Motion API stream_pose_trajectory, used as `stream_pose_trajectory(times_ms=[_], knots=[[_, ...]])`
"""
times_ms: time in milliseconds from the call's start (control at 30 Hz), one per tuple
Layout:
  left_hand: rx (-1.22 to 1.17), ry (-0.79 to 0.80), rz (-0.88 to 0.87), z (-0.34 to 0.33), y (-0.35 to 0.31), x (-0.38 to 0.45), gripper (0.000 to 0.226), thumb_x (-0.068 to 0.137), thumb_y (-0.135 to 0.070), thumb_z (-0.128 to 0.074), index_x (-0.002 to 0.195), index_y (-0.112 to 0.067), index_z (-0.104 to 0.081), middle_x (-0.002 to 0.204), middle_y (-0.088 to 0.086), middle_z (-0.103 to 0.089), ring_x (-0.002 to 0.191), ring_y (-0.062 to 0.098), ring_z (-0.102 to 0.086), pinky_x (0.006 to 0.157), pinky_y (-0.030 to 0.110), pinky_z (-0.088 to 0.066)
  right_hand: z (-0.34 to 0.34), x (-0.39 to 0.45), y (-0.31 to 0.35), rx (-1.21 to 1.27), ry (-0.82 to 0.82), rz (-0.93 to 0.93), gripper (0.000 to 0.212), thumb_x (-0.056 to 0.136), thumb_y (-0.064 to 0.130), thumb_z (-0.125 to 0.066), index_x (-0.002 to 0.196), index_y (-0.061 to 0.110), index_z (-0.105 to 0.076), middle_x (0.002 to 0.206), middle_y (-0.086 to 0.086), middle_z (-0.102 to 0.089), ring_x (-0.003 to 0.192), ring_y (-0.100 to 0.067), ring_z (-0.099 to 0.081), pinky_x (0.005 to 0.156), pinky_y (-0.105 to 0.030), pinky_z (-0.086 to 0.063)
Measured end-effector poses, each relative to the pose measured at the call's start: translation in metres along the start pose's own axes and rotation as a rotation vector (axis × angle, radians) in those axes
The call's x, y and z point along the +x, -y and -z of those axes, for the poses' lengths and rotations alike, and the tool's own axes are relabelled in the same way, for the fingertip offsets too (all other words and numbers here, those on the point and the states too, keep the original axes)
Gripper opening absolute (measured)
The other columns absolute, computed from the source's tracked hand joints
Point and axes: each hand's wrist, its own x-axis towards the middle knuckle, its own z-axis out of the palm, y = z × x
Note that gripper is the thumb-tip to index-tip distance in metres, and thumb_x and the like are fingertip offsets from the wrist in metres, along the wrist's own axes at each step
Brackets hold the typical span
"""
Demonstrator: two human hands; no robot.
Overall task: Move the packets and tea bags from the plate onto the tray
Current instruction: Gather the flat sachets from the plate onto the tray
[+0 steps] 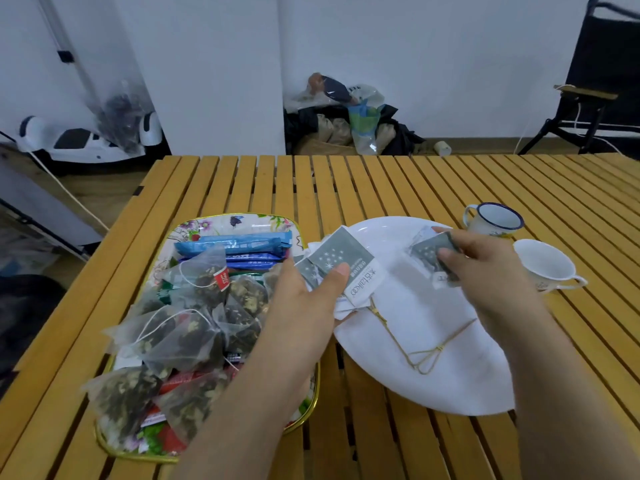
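**Packets in both hands, over the plate**

Head view. Left hand [304, 292] over the near edge of the white plate [450, 368], close beside the tray [242, 220]. Fingers and thumb pinched on a bunch of grey packets [337, 261] with white stars. Packets fanned out, partly over the plate, partly over the gap next to the tray.

Right hand [485, 265] above the far side of the plate. Fingers curled round another grey packet [431, 251], thumb on top. Packet lifted or just touching the plate, hard to tell.

Thin gold lines drawn on the plate.

Tray on the left of the bench [381, 188], flowers on its rim. Full already: mesh tea bags [194, 327] piled up, blue packets [239, 242] at the back, red and green ones lower down.

Blue-rimmed mug [493, 220] and white cup [543, 265] just beyond the right hand, on the bench. Bags heaped by the wall [346, 116] behind.
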Motion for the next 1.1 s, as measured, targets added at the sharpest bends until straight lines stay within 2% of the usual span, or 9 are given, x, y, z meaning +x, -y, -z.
stream_pose_trajectory(times_ms=[133, 267, 367, 500, 633, 767, 967, 1033, 1100], knots=[[0.036, -0.027, 0.011, -0.008, -0.001, -0.006, 0.025, 0.091, -0.027, -0.058, 0.116, -0.027, -0.051, 0.108, -0.003, -0.069, 0.096, 0.012, -0.068, 0.087, 0.042, -0.055, 0.003, -0.017, 0.036, 0.594, 0.256, -0.140, 0.025, 0.087, -0.001, -0.052, 0.107, 0.000, -0.066, 0.089, -0.010, -0.074, 0.076, -0.015, -0.070, 0.071, -0.022, -0.059], [0.067, -0.016, -0.017, -0.006, -0.022, -0.019, 0.022, 0.091, -0.031, -0.057, 0.112, -0.033, -0.054, 0.106, -0.008, -0.068, 0.098, 0.011, -0.066, 0.090, 0.044, -0.053, -0.013, -0.033, 0.060, 0.709, 0.327, -0.184, 0.031, 0.070, 0.008, -0.060, 0.098, -0.003, -0.066, 0.082, -0.014, -0.075, 0.069, -0.017, -0.072, 0.062, -0.024, -0.060], [0.132, -0.070, -0.046, 0.022, -0.056, -0.032, 0.030, 0.088, -0.037, -0.061, 0.117, -0.031, -0.054, 0.111, -0.009, -0.068, 0.104, 0.012, -0.064, 0.092, 0.043, -0.052, -0.030, -0.036, 0.077, 0.746, 0.371, -0.213, 0.031, 0.068, 0.011, -0.063, 0.096, -0.002, -0.067, 0.090, -0.020, -0.074, 0.076, -0.024, -0.071, 0.069, -0.033, -0.061], [0.148, -0.088, -0.010, 0.077, -0.107, -0.013, 0.024, 0.091, -0.021, -0.058, 0.115, -0.023, -0.058, 0.107, 0.002, -0.071, 0.098, 0.020, -0.069, 0.088, 0.040, -0.054, -0.081, -0.018, 0.114, 0.501, 0.465, -0.153, 0.009, 0.084, 0.009, -0.064, 0.081, 0.001, -0.068, 0.080, -0.013, -0.072, 0.071, -0.019, -0.068, 0.071, -0.033, -0.059], [0.265, 0.005, 0.116, 0.127, -0.137, 0.039, 0.034, 0.090, -0.008, -0.058, 0.124, -0.007, -0.055, 0.111, 0.013, -0.070, 0.100, 0.026, -0.068, 0.079, 0.033, -0.058, -0.142, 0.015, 0.128, 0.273, 0.523, -0.181, 0.021, 0.083, 0.017, -0.070, 0.087, -0.003, -0.067, 0.087, -0.012, -0.072, 0.082, -0.023, -0.067, 0.078, -0.038, -0.055], [0.409, 0.001, 0.263, 0.146, -0.121, 0.078, 0.045, 0.085, -0.007, -0.063, 0.128, -0.004, -0.048, 0.108, 0.015, -0.066, 0.094, 0.027, -0.067, 0.080, 0.036, -0.056, -0.174, 0.032, 0.112, -0.104, 0.477, -0.228, 0.029, 0.080, 0.022, -0.074, 0.088, -0.004, -0.067, 0.089, -0.016, -0.070, 0.074, -0.023, -0.060, 0.061, -0.031, -0.047], [1.065, -0.079, 0.167, 0.151, -0.075, 0.105, 0.071, 0.075, -0.053, -0.068, 0.131, -0.015, -0.046, 0.135, 0.005, -0.052, 0.116, 0.022, -0.053, 0.083, 0.030, -0.042, -0.185, 0.039, 0.087, -0.508, 0.413, -0.074, 0.046, 0.078, 0.020, -0.073, 0.049, 0.013, -0.039, 0.046, -0.003, -0.034, 0.042, -0.017, -0.033, 0.048, -0.025, -0.029], [1.180, -0.102, 0.125, 0.154, -0.072, 0.106, 0.073, 0.072, -0.062, -0.065, 0.129, -0.019, -0.050, 0.131, 0.001, -0.056, 0.111, 0.021, -0.056, 0.084, 0.032, -0.048, -0.182, 0.040, 0.087, -0.529, 0.423, -0.029, 0.037, 0.076, 0.025, -0.075, 0.057, 0.012, -0.047, 0.054, -0.004, -0.043, 0.048, -0.018, -0.039, 0.050, -0.025, -0.033], [1.216, -0.134, 0.089, 0.158, -0.071, 0.106, 0.069, 0.073, -0.065, -0.061, 0.127, -0.023, -0.053, 0.128, -0.002, -0.059, 0.109, 0.020, -0.057, 0.087, 0.037, -0.050, -0.179, 0.041, 0.087, -0.534, 0.414, 0.056, 0.026, 0.075, 0.030, -0.076, 0.085, 0.013, -0.059, 0.080, -0.003, -0.056, 0.067, -0.016, -0.051, 0.053, -0.025, -0.039]])
